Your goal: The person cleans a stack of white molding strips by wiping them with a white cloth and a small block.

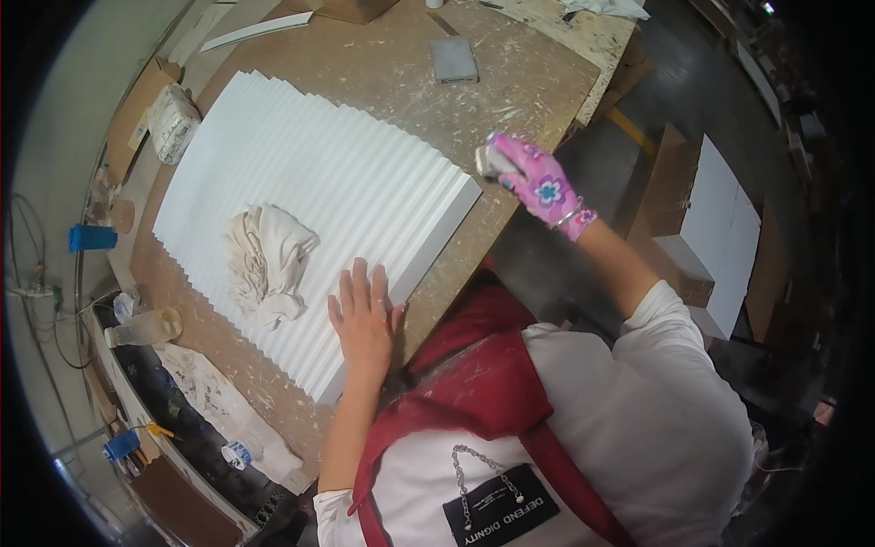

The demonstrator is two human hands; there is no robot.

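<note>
A row of long white strips (365, 173), set tightly side by side, covers much of the brown worktable (524, 82). My left hand (366, 314) is bare and lies on the strips near their front edge, fingers stretched out. Past their right end, my right hand (538, 182) wears a pink flowered glove and grips a small pale block (492, 162); its exact kind is blurred. The block is held by the table's right edge, beside the strip ends. A crumpled cream cloth (269, 260) rests on the strips, left of my left hand.
A grey flat block (454, 60) lies at the table's far side. Along the left stand a wrapped white bundle (173, 123), a clear bottle (146, 328) and a blue object (93, 238). White boards with cardboard (720, 237) stand at the right, beyond the table.
</note>
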